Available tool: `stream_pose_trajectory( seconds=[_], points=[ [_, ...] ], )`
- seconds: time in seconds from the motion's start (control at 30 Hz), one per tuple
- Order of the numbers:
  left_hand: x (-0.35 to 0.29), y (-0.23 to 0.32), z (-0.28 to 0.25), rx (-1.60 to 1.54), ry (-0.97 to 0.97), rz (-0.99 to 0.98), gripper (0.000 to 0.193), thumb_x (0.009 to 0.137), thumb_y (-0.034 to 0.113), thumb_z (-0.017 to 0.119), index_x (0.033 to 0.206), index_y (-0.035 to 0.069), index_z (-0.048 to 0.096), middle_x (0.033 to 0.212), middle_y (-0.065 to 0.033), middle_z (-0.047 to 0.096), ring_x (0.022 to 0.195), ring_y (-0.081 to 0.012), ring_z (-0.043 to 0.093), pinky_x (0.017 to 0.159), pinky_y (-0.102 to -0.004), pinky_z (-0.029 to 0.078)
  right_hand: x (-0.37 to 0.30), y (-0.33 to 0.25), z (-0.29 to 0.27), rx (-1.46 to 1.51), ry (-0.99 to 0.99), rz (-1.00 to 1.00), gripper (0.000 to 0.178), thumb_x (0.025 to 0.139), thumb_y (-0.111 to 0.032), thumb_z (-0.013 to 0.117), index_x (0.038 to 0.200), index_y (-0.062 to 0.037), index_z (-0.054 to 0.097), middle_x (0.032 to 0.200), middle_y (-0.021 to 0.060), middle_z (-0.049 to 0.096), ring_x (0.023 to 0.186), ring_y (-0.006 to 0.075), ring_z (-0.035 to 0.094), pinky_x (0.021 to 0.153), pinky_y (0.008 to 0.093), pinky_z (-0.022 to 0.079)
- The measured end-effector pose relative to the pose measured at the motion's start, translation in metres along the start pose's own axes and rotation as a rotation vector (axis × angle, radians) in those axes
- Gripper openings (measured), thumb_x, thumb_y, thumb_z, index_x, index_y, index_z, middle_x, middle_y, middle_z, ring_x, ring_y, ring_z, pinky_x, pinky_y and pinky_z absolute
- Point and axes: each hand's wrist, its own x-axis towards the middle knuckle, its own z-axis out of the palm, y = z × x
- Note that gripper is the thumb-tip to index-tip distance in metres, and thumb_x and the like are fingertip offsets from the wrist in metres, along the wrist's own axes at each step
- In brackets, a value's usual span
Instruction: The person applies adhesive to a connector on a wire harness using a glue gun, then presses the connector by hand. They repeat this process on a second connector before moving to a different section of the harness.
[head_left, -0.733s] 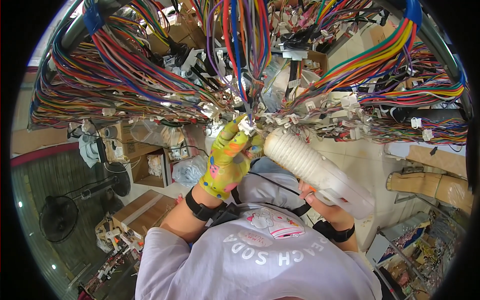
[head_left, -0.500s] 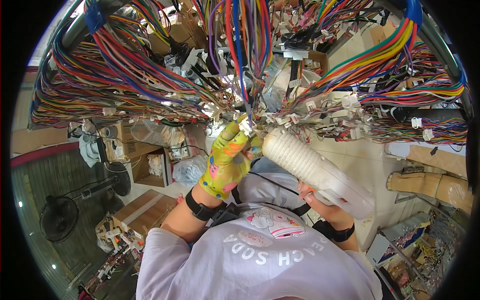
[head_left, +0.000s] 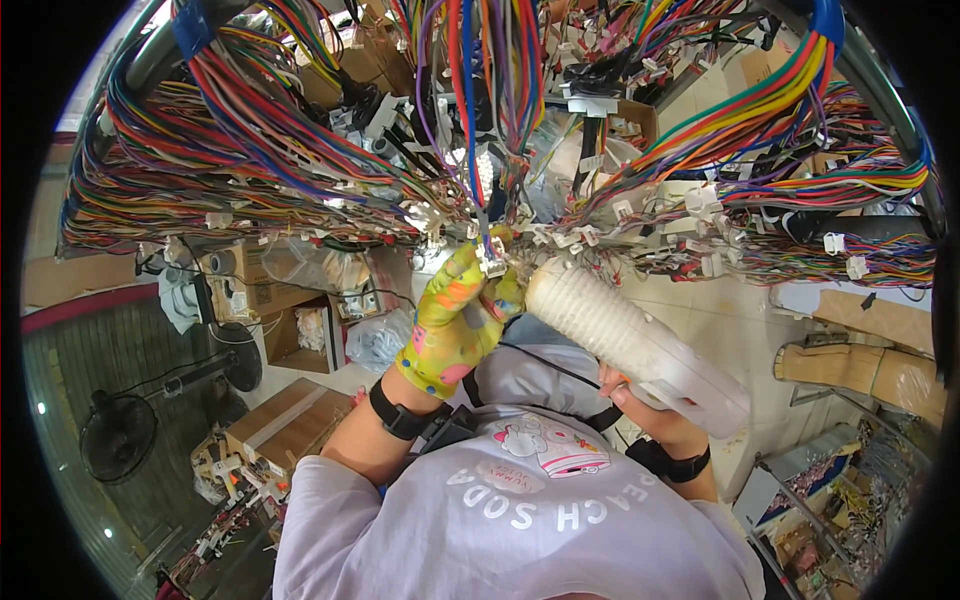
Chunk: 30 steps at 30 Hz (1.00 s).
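My left hand (head_left: 450,315), in a yellow-green patterned glove, is closed around a small white wire connector (head_left: 492,264) on the hanging wires. Its fingers are partly curled, and wires run upward from the connector into the bundle (head_left: 480,110). My right hand (head_left: 625,388) grips a large white hot glue gun (head_left: 610,325) from below; most of the fingers are hidden behind the body. The gun's ribbed front end points up and left, close to the connector and my left fingertips. Whether its tip touches the connector I cannot tell.
Thick multicoloured wire bundles (head_left: 780,110) hang from a curved metal frame (head_left: 145,70), with many white connectors along the lower edge. A black cord (head_left: 550,366) crosses near my waist. Cardboard boxes (head_left: 285,425) and a black fan (head_left: 118,436) stand at left; brown cardboard (head_left: 860,380) lies at right.
My left hand and the connector have moved slightly down, and the connector is tilted differently. The glue gun in my right hand has shifted only a little.
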Motion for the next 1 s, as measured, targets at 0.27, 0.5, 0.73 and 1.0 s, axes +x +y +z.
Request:
stream_pose_trajectory(
  seconds=[0.27, 0.5, 0.73, 1.0],
  points=[
    [0.002, -0.002, -0.013, -0.038, -0.011, -0.006, 0.046, 0.081, 0.014, 0.065, 0.123, 0.001, 0.051, 0.114, -0.0091, 0.058, 0.098, -0.0192, 0.058, 0.088, -0.0323, 0.047, 0.007, 0.000, -0.003, 0.079, -0.035, -0.159, 0.029, 0.076, 0.002, 0.057, 0.104, 0.0017, 0.050, 0.080, 0.0074, 0.057, 0.075, 0.0174, 0.055, 0.070, 0.0328, 0.047],
    [0.002, -0.002, -0.010, 0.037, 0.005, -0.013, 0.051, 0.081, 0.024, 0.064, 0.125, 0.003, 0.048, 0.116, -0.0112, 0.057, 0.103, -0.0229, 0.056, 0.091, -0.0361, 0.043, 0.015, -0.015, -0.001, 0.282, 0.022, -0.087, 0.027, 0.075, 0.003, 0.057, 0.102, 0.0029, 0.052, 0.081, 0.0081, 0.058, 0.076, 0.0175, 0.057, 0.069, 0.0322, 0.048],
    [0.005, 0.002, -0.016, -0.072, -0.027, -0.158, 0.054, 0.079, 0.033, 0.062, 0.125, 0.008, 0.049, 0.117, -0.0134, 0.057, 0.109, -0.0290, 0.054, 0.096, -0.0440, 0.040, 0.010, -0.005, 0.000, 0.165, 0.029, -0.092, 0.022, 0.075, 0.002, 0.057, 0.097, 0.0016, 0.054, 0.081, 0.0081, 0.058, 0.076, 0.0175, 0.056, 0.069, 0.0321, 0.048],
    [0.004, 0.001, -0.001, -0.107, 0.093, -0.169, 0.051, 0.077, 0.029, 0.063, 0.119, 0.003, 0.053, 0.096, -0.0062, 0.064, 0.082, -0.0167, 0.060, 0.074, -0.0273, 0.047, 0.013, -0.010, -0.002, 0.054, 0.004, -0.030, 0.015, 0.075, 0.002, 0.058, 0.089, 0.0002, 0.055, 0.077, 0.0082, 0.056, 0.073, 0.0174, 0.055, 0.069, 0.0322, 0.046]
  ],
)
